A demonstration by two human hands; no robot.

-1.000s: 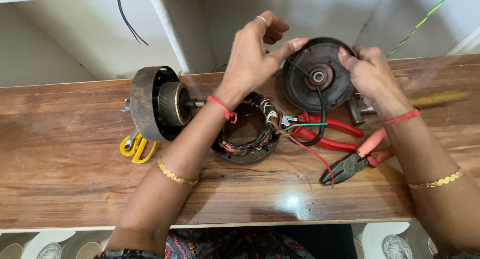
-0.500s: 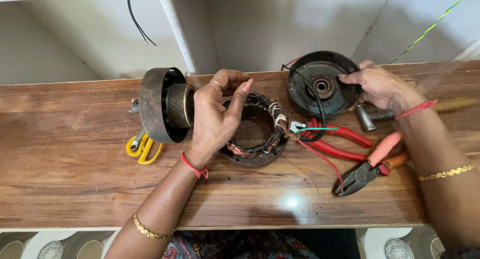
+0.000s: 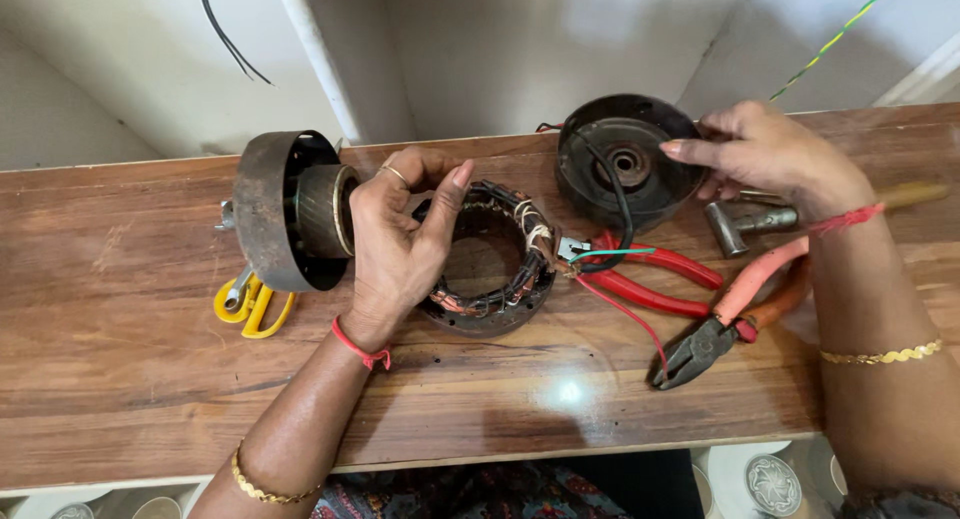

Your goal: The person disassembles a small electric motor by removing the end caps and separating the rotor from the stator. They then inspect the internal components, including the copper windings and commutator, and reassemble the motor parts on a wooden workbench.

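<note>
At centre of the wooden worktop, left hand sat over the wound stator ring, grip loosely curled, thumb and fingertips apart and resting on the ring's near-left rim and copper windings; not clamped on anything I could confirm. Stator ring lay flat on the worktop, roughly mid-board. Right hand had its grip closed on the right edge of the round black end cover, fingers across the rim, cover tilted up toward the camera at the back of the worktop with its centre bearing hole showing. Black wire ran from the cover down to the ring; thin red and green wires trailed off the ring's right side.

Just left of the left hand: rusty rotor drum lying on its side, touching or nearly touching the knuckles. Yellow-handled tool lay under the drum's lower edge. Right of the ring: red-handled pliers, then orange-handled pliers with jaws pointing to the front edge. Metal socket piece sat below the right hand, wooden handle behind the wrist. Red thread on both wrists, gold bangles on both forearms
</note>
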